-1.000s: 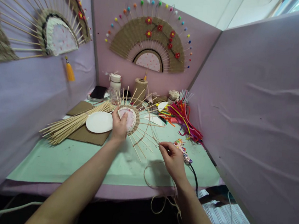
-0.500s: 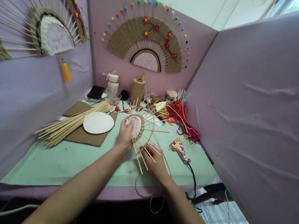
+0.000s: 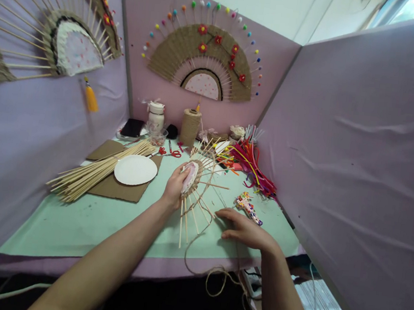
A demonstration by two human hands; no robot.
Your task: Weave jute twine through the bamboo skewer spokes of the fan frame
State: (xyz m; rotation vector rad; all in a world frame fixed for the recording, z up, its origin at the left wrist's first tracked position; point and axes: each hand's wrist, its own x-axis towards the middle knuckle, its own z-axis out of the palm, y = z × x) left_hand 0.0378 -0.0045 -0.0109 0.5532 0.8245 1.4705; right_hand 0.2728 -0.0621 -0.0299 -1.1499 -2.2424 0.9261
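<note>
My left hand (image 3: 176, 187) grips a small half-woven fan (image 3: 191, 177) by its pale pink centre. Thin wooden sticks fan out from its twine-woven band, mostly to the right and toward me. A loose strand of jute twine (image 3: 189, 256) runs among the sticks and hangs down over the table's front edge in loops. My right hand (image 3: 245, 228) is off the fan, to the right of the stick ends, with its fingers apart and nothing visible in them. Just beyond it lies a colourfully patterned glue gun (image 3: 248, 208), partly behind the hand.
To the left, a bundle of sticks (image 3: 94, 175) and a white oval card (image 3: 136, 169) rest on cardboard (image 3: 122, 191). Behind stand a twine spool (image 3: 190, 126) and a white bottle (image 3: 156, 115). Red scissors (image 3: 175, 154) and coloured pipe cleaners (image 3: 252, 164) lie farther back. Finished fans (image 3: 206, 51) hang on the partitions.
My right hand has let go near the lower sticks and moved right, its fingers spreading. The fan has turned slightly in my left hand, and more twine hangs over the edge.
</note>
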